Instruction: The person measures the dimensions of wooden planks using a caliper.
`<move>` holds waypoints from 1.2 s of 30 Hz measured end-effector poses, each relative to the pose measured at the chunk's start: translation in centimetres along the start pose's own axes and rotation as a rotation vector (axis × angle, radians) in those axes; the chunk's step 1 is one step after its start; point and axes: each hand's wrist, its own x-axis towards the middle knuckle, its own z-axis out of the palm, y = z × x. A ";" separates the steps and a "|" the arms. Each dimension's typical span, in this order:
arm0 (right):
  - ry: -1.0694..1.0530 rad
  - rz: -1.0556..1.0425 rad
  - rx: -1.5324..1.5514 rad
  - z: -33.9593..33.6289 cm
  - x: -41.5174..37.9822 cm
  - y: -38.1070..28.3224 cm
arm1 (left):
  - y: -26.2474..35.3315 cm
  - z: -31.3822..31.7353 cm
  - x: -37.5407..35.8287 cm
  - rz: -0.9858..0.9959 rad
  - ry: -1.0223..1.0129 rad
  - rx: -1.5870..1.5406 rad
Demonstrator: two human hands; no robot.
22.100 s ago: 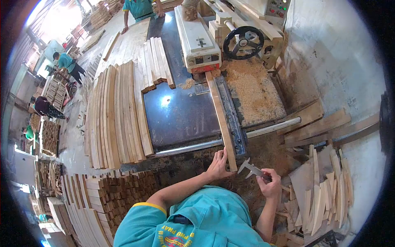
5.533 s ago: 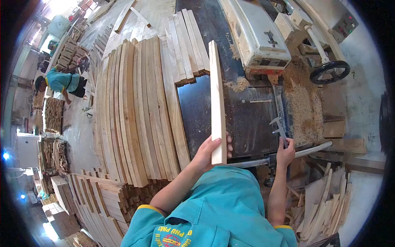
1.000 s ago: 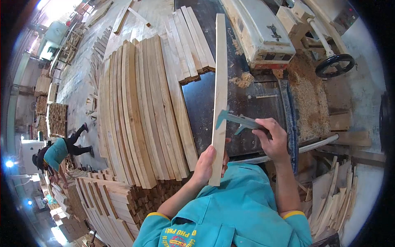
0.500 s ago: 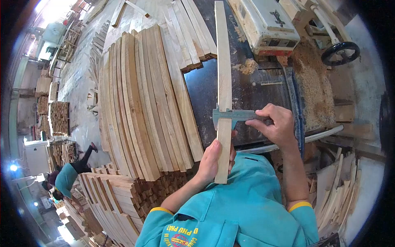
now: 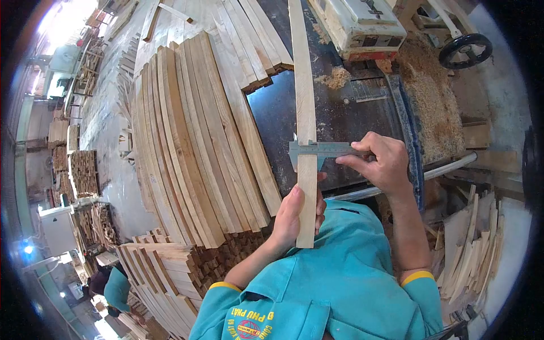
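My left hand point(image 5: 292, 218) is wrapped round the near end of a long, pale wooden strip point(image 5: 305, 102), which points away from me over a dark table. Across the strip lies a metal vernier caliper point(image 5: 334, 149), its jaws around the strip's two edges just beyond my left hand. My right hand point(image 5: 384, 161) pinches the right end of the caliper's beam between thumb and fingers. The scale's reading is too small to make out.
Stacked wooden strips point(image 5: 192, 136) lie on the left, with another pile point(image 5: 161, 272) below. A white machine housing point(image 5: 368, 28), a handwheel point(image 5: 466, 51) and sawdust point(image 5: 430, 107) are at the right. A co-worker point(image 5: 117, 289) bends over at lower left. Offcuts point(image 5: 473, 249) stand at lower right.
The caliper has turned slightly so its scale faces up more, still across the strip. My view has shifted a little. The co-worker at the left has moved lower and bent over.
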 end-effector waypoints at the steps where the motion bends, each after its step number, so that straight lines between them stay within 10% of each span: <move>1: -0.001 0.001 0.000 0.0 0.0 0.0 | 0.1 0.2 0.0 -0.001 0.000 -0.001; 12: -0.109 0.173 0.195 0.7 -0.2 1.1 | -1.4 -0.8 0.7 0.163 0.276 0.498; 36: -0.168 0.233 0.065 3.1 0.5 2.0 | -1.8 -0.5 -0.3 0.108 0.224 0.272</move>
